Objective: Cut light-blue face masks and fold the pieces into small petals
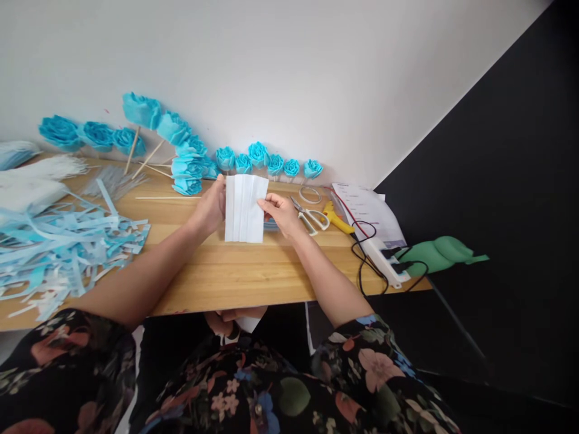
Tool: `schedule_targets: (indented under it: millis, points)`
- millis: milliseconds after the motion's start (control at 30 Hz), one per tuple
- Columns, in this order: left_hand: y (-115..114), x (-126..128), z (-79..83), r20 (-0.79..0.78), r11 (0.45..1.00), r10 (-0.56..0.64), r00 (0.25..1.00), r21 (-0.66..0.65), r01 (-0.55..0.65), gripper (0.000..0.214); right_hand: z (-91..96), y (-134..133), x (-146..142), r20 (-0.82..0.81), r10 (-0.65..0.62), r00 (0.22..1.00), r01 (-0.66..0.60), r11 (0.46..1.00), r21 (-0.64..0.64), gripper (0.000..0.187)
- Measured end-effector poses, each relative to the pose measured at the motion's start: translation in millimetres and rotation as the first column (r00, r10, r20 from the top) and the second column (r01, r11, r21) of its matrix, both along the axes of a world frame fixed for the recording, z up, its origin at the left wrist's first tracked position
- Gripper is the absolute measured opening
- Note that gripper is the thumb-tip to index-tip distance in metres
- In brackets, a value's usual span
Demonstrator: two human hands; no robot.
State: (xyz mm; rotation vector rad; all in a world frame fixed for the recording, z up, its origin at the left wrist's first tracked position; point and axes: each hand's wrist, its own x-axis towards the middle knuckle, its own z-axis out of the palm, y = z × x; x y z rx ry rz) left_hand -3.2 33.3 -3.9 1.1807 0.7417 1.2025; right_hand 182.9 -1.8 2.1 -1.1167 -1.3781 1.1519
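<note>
Above the wooden table (226,271) I hold up a white sheet of paper with vertical fold lines (244,211). My left hand (211,208) grips its left edge, with the fingers partly behind the sheet. At the right edge, my right hand (281,212) pinches the paper between thumb and fingers. A flat bluish stack (271,225) lies partly hidden behind the paper and my right hand. Just right of that hand rest white-handled scissors (312,216).
Blue paper flowers (189,166) on sticks line the wall. Shredded blue and white strips (76,241) heap at the left. At right are a yellow glue gun (337,218), a ring (310,194), printed papers (368,211), a power strip (384,262) with black cables, and a green object (441,253).
</note>
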Motion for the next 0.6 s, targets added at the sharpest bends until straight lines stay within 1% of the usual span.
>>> schedule_targets:
  millis: [33,67,133,233,300,400,500,600]
  points:
    - [-2.2,1.3,1.6,0.016,0.997,-0.069,0.997,-0.029,0.070,0.061,-0.2,0.1,-0.4,0.008,-0.016,1.000,0.016,1.000,0.022,0.038]
    - [-4.8,2.4,2.8,0.033,0.992,-0.110,0.993,-0.057,0.111,0.063,0.0,-0.1,-0.8,0.017,-0.030,0.999,0.029,0.999,0.040,0.037]
    - [-10.3,4.3,3.9,0.032,0.988,-0.122,0.992,-0.086,0.125,0.060,0.9,-1.1,-1.8,0.050,-0.045,0.998,0.042,0.997,0.061,0.036]
    - [-17.3,5.9,3.3,-0.026,0.991,-0.110,0.994,-0.081,0.108,0.054,2.8,-4.0,-3.5,0.108,-0.062,0.992,0.052,0.994,0.095,0.036]
    - [-19.4,6.4,2.4,-0.061,0.993,-0.092,0.994,-0.085,0.087,0.052,4.0,-5.8,-4.5,0.129,-0.066,0.989,0.050,0.991,0.125,0.035]
    - [-18.7,6.1,1.4,-0.098,0.993,-0.010,0.995,-0.115,-0.001,0.045,5.5,-7.0,-4.8,0.137,-0.069,0.988,0.049,0.988,0.146,0.033]
    - [-14.4,3.9,1.1,-0.092,0.989,0.059,0.994,-0.129,-0.071,0.043,6.4,-5.5,-2.9,0.130,-0.092,0.987,0.070,0.984,0.161,0.031]
    - [-7.8,0.2,0.2,-0.062,0.987,0.108,0.992,-0.115,-0.114,0.046,6.1,-1.8,1.5,0.084,-0.126,0.988,0.109,0.976,0.186,0.029]
